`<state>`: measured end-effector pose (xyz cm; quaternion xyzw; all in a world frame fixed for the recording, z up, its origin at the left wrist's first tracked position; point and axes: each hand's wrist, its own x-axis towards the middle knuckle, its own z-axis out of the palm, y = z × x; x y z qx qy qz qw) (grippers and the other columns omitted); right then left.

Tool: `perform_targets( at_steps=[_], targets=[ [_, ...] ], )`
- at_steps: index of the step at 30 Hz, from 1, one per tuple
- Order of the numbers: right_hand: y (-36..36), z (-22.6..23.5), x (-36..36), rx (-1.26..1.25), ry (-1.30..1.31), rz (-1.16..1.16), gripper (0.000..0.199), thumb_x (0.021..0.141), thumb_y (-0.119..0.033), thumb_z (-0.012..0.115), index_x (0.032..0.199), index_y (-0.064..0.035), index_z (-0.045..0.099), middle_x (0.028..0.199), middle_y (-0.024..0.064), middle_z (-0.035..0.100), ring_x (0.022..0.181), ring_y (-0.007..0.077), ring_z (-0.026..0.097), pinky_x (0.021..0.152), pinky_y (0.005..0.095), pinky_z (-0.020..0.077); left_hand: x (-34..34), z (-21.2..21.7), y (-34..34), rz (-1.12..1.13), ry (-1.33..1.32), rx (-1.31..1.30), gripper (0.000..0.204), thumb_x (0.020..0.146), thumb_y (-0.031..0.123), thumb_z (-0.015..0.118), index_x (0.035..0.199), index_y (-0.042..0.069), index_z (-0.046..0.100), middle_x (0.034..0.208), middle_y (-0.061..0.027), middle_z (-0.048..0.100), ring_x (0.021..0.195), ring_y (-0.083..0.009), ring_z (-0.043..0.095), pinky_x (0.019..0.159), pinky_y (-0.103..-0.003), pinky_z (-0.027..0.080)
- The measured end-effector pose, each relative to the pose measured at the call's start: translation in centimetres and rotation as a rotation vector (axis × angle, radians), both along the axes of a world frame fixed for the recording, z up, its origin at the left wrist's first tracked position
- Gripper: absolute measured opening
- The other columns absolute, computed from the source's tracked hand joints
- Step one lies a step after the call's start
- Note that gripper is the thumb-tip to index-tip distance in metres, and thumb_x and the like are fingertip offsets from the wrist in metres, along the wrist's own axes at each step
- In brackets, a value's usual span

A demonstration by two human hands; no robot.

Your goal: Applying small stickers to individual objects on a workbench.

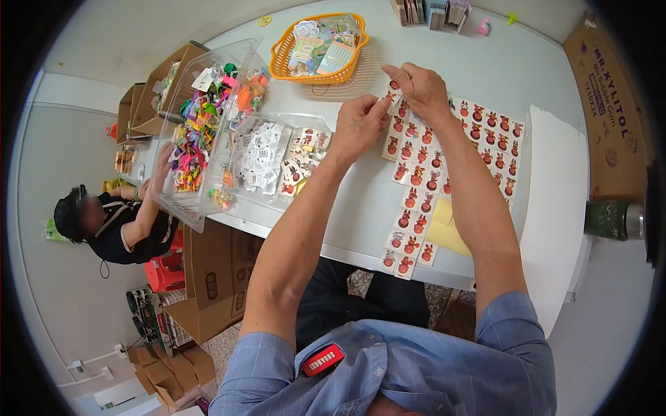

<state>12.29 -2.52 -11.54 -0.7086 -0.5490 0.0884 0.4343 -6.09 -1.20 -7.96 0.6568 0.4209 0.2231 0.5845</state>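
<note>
Both of my hands are together over the far middle of the table, at a small strip of stickers [393, 86] with red cartoon figures. My left hand [361, 127] pinches its lower left edge between thumb and fingertips. My right hand [423, 91] is closed at the strip's right side, its thumb pointing left; the palm side is hidden. Beneath and to the right lie printed sticker sheets [489, 132] with rows of the same red figures. Narrow strips [411, 202] of them overlap down to the table's near edge. A yellow pad [444, 227] lies beside them, partly under my right forearm.
A clear tray [239, 182] of white packets and sticker pieces stands left, beside a larger bin [196, 220] of colourful small toys. A person [132, 222] reaches to that bin. An orange basket [274, 62] with cards stands beyond. Cardboard box [602, 104] and green bottle [605, 219] are right.
</note>
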Motion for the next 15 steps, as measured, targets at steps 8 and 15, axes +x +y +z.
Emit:
perform_targets(
  at_steps=[8,15],
  targets=[
    [0.3,-0.7,0.0,0.094,0.010,0.008,0.063,0.096,-0.064,0.056,0.075,-0.0047,0.064,0.072,0.0198,0.067,0.072,0.0422,0.066,0.068,0.0511,0.0519,1.2,-1.7,-2.9,0.171,-0.131,0.488,0.023,0.100,0.018,0.066,0.091,-0.003,0.069,0.068,-0.0035,0.063,0.060,-0.0101,0.052,0.057,-0.029,0.045],
    [-0.4,0.1,0.1,0.038,0.041,0.002,0.065,0.097,-0.065,0.053,0.079,-0.0046,0.066,0.074,0.0193,0.068,0.074,0.0414,0.066,0.071,0.0505,0.0521,-2.2,2.5,-5.3,0.419,-0.285,0.331,0.021,0.103,0.017,0.063,0.093,0.001,0.070,0.073,-0.0006,0.062,0.062,-0.0057,0.050,0.057,-0.024,0.042]
  ],
)
